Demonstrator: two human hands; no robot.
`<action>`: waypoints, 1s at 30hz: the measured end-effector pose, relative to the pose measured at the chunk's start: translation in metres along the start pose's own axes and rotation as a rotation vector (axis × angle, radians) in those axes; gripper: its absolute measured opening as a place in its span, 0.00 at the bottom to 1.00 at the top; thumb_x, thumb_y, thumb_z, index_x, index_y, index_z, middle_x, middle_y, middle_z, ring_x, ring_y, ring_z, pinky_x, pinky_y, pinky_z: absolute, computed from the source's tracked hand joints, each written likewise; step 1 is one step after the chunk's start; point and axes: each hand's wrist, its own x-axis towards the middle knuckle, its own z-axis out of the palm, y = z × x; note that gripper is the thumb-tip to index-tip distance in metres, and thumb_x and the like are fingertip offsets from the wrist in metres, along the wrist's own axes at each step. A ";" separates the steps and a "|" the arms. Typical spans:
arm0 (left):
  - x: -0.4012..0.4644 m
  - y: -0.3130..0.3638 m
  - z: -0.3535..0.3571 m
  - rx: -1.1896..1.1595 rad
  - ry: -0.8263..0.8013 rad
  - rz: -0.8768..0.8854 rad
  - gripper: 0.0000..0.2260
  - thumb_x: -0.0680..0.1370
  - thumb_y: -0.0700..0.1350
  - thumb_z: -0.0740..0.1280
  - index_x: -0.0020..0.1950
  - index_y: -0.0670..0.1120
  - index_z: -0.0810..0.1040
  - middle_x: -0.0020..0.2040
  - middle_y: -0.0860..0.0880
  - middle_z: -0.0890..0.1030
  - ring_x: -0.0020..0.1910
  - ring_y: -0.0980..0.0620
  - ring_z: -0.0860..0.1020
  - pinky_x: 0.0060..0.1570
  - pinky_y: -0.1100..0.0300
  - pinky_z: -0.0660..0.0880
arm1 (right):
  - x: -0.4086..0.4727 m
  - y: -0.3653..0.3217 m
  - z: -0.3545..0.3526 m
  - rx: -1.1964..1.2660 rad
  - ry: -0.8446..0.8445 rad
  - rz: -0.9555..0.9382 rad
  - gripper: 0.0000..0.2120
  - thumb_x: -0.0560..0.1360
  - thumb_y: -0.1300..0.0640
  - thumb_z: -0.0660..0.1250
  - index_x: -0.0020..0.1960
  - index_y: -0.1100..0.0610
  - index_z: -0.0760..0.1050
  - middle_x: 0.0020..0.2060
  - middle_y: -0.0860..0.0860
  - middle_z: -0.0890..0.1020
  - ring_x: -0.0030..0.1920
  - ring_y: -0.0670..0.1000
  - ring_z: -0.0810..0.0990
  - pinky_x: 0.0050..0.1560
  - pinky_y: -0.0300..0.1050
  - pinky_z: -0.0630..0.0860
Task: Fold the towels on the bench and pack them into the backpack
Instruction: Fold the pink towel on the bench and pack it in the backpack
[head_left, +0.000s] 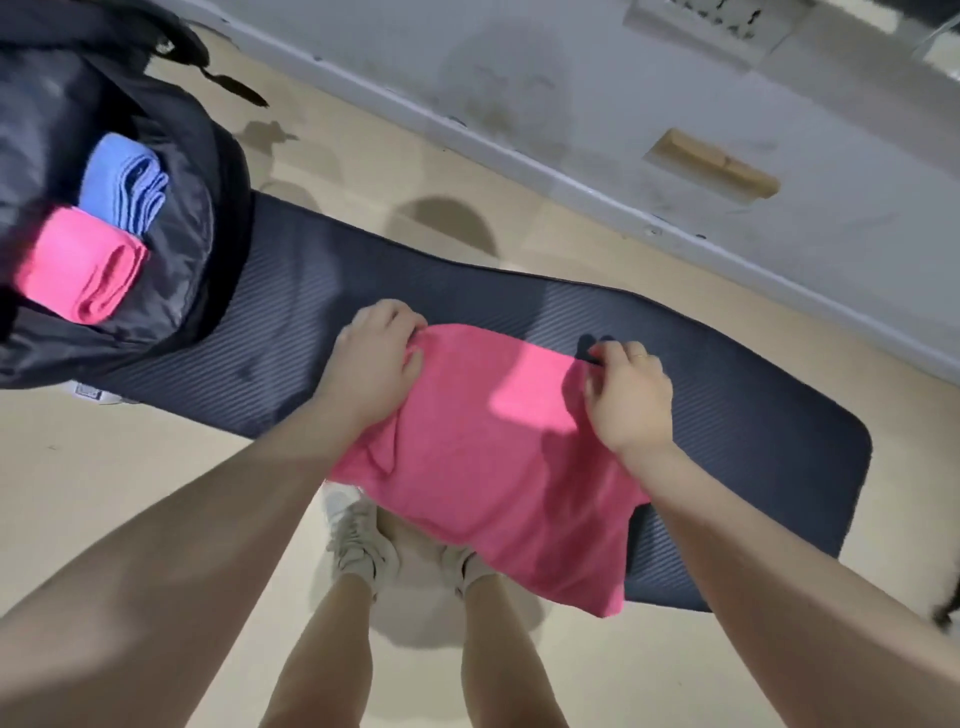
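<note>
A pink towel (498, 457) lies spread across the dark padded bench (322, 291), its near end hanging over the front edge. My left hand (374, 358) pinches the towel's far left corner. My right hand (631, 395) pinches its far right corner, fingers curled on the cloth. At the left end of the bench stands the open black backpack (197, 218). Inside it sit a folded pink towel (83, 265) and a folded blue towel (127, 182) side by side.
A grey wall with a white skirting (571, 182) runs behind the bench. The beige floor (130, 467) surrounds it. My legs and light shoes (358, 545) stand right in front of the bench, below the hanging towel.
</note>
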 end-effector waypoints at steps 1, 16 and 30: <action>-0.010 -0.012 -0.001 0.007 -0.015 -0.029 0.12 0.77 0.42 0.62 0.60 0.43 0.75 0.60 0.45 0.73 0.59 0.44 0.71 0.58 0.50 0.66 | -0.003 -0.016 0.003 0.002 -0.010 -0.078 0.14 0.76 0.58 0.59 0.59 0.60 0.74 0.56 0.61 0.75 0.56 0.64 0.72 0.56 0.55 0.68; -0.111 -0.137 0.024 -0.149 -0.192 -0.052 0.22 0.65 0.61 0.69 0.48 0.44 0.80 0.44 0.46 0.76 0.38 0.49 0.74 0.38 0.58 0.72 | -0.007 -0.185 0.076 -0.547 -0.038 -0.934 0.18 0.67 0.59 0.51 0.40 0.53 0.80 0.34 0.50 0.81 0.40 0.55 0.80 0.44 0.45 0.61; -0.107 -0.150 -0.029 -0.743 -0.183 -0.283 0.16 0.75 0.46 0.67 0.32 0.47 0.64 0.29 0.52 0.66 0.28 0.57 0.64 0.31 0.63 0.63 | 0.047 -0.247 0.007 0.891 -0.218 0.188 0.14 0.77 0.65 0.58 0.32 0.57 0.69 0.27 0.56 0.76 0.27 0.52 0.72 0.33 0.44 0.72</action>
